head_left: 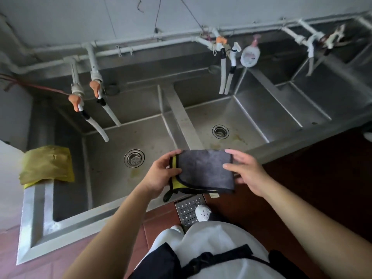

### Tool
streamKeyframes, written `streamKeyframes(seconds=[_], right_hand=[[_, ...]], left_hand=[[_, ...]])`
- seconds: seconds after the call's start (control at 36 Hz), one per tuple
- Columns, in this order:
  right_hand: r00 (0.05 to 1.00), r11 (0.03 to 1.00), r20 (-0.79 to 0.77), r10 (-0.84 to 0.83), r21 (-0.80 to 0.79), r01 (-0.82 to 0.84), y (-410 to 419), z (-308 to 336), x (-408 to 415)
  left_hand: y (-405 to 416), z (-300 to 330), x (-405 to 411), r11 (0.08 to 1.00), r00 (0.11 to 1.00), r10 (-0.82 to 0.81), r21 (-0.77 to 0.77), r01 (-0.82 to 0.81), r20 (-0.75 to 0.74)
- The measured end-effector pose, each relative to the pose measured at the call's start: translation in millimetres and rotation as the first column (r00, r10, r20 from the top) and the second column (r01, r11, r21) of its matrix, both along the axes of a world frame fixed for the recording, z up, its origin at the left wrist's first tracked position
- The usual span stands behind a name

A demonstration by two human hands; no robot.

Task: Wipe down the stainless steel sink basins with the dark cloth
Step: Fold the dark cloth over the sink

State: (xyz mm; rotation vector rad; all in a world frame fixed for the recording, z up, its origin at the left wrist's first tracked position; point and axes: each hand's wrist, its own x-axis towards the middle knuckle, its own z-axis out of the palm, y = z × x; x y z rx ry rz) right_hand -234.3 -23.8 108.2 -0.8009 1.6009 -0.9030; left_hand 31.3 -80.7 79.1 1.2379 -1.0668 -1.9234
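A folded dark grey microfibre cloth with a black hem and a yellow underside (205, 170) is held in the air between both hands, above the front rim of the long stainless steel sink unit (124, 210), just over the divider (182, 117) between the two nearest basins. The left hand (163, 172) has its grip closed on the cloth's left edge, thumb on top and fingers curled round beneath, where the yellow side shows. The right hand (245, 172) takes the right edge with its fingers nearly straight, thumb under the lower corner and fingertips laid on the top face; the hold looks light rather than clenched.

The left basin (112, 158) has a round metal strainer drain (134, 158) in its floor, and the middle basin (237, 121) has a similar drain (220, 131) with brownish stains near it. Further basins run toward the right end of the unit. Along the back edge run white plastic pipes (141, 47) carrying taps with orange handles (95, 88) and white hose spouts. A white pump bottle with a pink top (250, 54) stands on the back ledge behind the middle basin. A crumpled yellow plastic bag (47, 164) lies on the left end of the unit. Below the cloth, on the red tiled floor (157, 224), lies a perforated metal plate (187, 210) with a white shoe (203, 213) partly over it. The person wears white clothing and a dark apron (161, 262).
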Motion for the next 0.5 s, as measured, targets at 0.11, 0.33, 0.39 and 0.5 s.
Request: streamKeyframes(seconds=[0.11, 0.33, 0.39, 0.5], right_hand=[[0.985, 0.994, -0.141, 0.096, -0.039, -0.102, 1, -4, 13], [0.91, 0.95, -0.339, 0.239, -0.111, -0.291, -25, 27, 30], [0.891, 0.94, -0.383, 0.245, -0.132, -0.316, -34, 34, 37], [0.85, 0.938, -0.487, 0.202, -0.152, -0.31, -51, 47, 42]], left_hand=[[9, -5, 8, 0.999, 0.993, 0.01, -0.041, -0.005, 0.115], [-1, 44, 5, 0.893, 0.835, -0.004, -0.373, 0.251, 0.551], [-1, 54, 1, 0.853, 0.809, 0.045, -0.444, 0.275, 0.586], [-8, 62, 1, 0.872, 0.853, 0.137, -0.47, 0.138, 0.504]])
